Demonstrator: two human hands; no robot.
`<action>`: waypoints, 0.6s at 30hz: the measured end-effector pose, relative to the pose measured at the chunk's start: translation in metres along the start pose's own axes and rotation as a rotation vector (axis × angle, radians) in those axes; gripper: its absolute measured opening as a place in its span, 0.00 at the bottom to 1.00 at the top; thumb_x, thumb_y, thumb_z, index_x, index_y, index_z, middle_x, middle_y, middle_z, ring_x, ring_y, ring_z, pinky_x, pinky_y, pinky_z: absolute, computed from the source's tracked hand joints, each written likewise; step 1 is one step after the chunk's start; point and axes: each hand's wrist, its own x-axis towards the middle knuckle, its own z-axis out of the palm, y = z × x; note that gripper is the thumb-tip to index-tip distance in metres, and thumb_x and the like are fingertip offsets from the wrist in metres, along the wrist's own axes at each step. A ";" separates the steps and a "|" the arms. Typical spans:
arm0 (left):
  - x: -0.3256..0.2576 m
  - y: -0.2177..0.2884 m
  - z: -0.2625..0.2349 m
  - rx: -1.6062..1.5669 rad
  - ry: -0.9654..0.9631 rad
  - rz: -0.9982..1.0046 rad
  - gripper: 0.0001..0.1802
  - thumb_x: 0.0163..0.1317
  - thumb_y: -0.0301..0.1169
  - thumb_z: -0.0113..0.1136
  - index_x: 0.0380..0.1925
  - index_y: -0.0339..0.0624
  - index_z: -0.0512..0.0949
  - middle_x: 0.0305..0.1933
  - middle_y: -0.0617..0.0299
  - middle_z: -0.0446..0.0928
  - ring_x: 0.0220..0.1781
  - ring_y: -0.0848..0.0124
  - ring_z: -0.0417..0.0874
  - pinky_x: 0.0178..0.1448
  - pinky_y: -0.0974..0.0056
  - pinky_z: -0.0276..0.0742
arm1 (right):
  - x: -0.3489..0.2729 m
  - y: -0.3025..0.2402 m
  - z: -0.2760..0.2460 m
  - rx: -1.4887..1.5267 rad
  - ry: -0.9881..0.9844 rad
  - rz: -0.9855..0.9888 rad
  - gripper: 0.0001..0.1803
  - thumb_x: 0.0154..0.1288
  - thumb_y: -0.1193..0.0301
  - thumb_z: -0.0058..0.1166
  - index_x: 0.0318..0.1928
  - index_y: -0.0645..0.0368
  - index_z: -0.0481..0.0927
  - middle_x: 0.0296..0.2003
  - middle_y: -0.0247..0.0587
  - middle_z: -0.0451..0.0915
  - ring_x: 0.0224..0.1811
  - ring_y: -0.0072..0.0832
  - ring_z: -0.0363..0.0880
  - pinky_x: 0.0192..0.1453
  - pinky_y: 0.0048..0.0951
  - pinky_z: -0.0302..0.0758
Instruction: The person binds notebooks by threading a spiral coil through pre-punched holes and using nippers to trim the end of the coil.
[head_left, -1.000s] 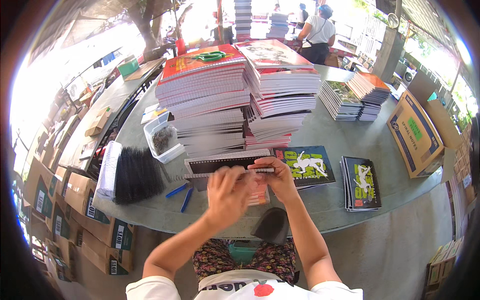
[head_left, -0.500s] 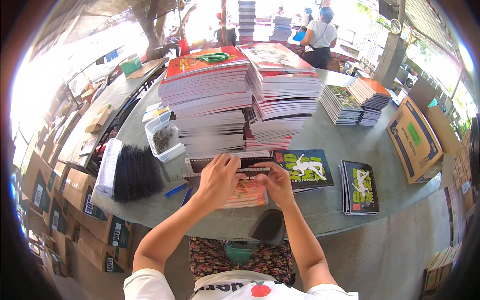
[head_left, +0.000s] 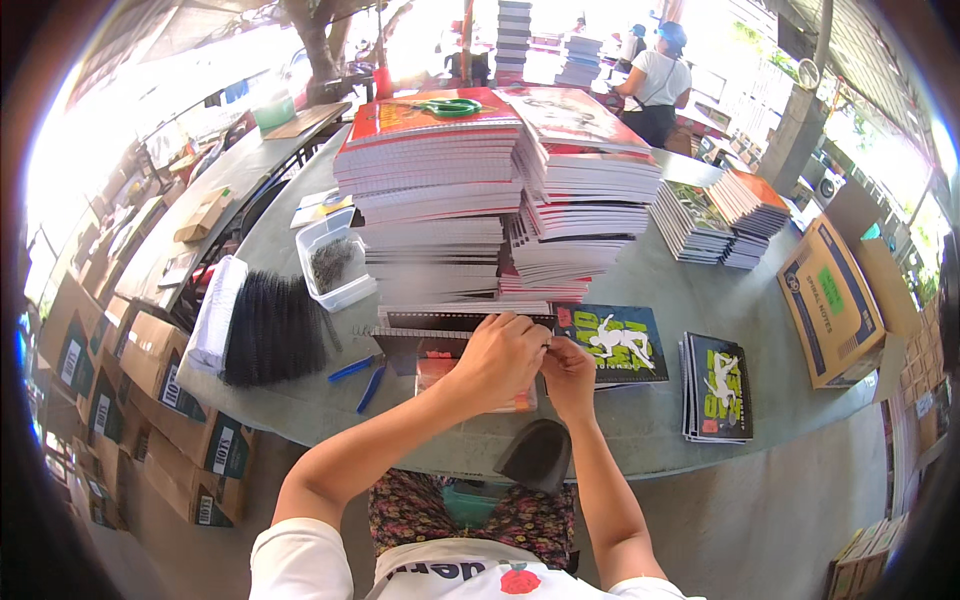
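Observation:
A notebook [head_left: 420,341] with a dark cover and a row of punched holes lies in front of the tall stacks, a thin spiral coil [head_left: 375,331] sticking out at its left end. Closed fingers of my left hand [head_left: 503,358] press on the right part of its bound edge. Right beside it, my right hand [head_left: 570,376] pinches the right end of the same edge. Both sets of fingertips nearly meet and hide what lies between them. Under my left wrist is an orange-pink notebook [head_left: 433,370]. Blue-handled pliers [head_left: 371,388] rest to the left.
Tall notebook stacks [head_left: 430,165] carry green scissors [head_left: 447,106]. Black spiral coils [head_left: 275,330] and a clear tub [head_left: 340,290] are at left. Dark-covered notebooks [head_left: 720,385], smaller stacks [head_left: 690,225] and an open carton [head_left: 830,300] stand right. Another person [head_left: 660,85] is farther back.
My left hand has slid right along the notebook's bound edge to meet my right hand. My right hand's fingers have drawn together at the right end. The view has shifted slightly.

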 end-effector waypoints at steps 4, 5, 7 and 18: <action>0.001 -0.002 0.000 -0.082 -0.058 -0.013 0.08 0.50 0.25 0.57 0.32 0.37 0.78 0.33 0.54 0.77 0.41 0.56 0.76 0.48 0.55 0.71 | -0.005 -0.006 -0.002 -0.224 0.036 -0.040 0.07 0.56 0.83 0.54 0.37 0.68 0.79 0.29 0.31 0.81 0.32 0.13 0.76 0.37 0.15 0.72; 0.003 -0.001 -0.001 -0.132 -0.081 -0.019 0.06 0.49 0.25 0.57 0.29 0.37 0.77 0.32 0.53 0.76 0.39 0.55 0.76 0.47 0.54 0.72 | -0.006 -0.002 -0.006 -0.229 0.049 -0.038 0.07 0.55 0.84 0.54 0.36 0.68 0.79 0.30 0.33 0.81 0.32 0.14 0.77 0.37 0.16 0.73; 0.001 -0.001 -0.007 -0.160 -0.074 -0.022 0.05 0.49 0.25 0.57 0.27 0.36 0.76 0.31 0.53 0.76 0.38 0.54 0.75 0.46 0.54 0.72 | -0.007 -0.015 0.003 -0.212 0.038 -0.062 0.07 0.55 0.84 0.54 0.36 0.68 0.78 0.29 0.33 0.81 0.31 0.14 0.76 0.37 0.15 0.72; 0.002 0.001 0.003 -0.071 0.065 0.024 0.09 0.45 0.27 0.60 0.28 0.39 0.74 0.31 0.56 0.74 0.38 0.56 0.74 0.43 0.59 0.72 | -0.006 -0.002 -0.001 -0.328 0.120 -0.108 0.07 0.56 0.82 0.56 0.37 0.67 0.78 0.28 0.31 0.79 0.31 0.13 0.74 0.35 0.16 0.70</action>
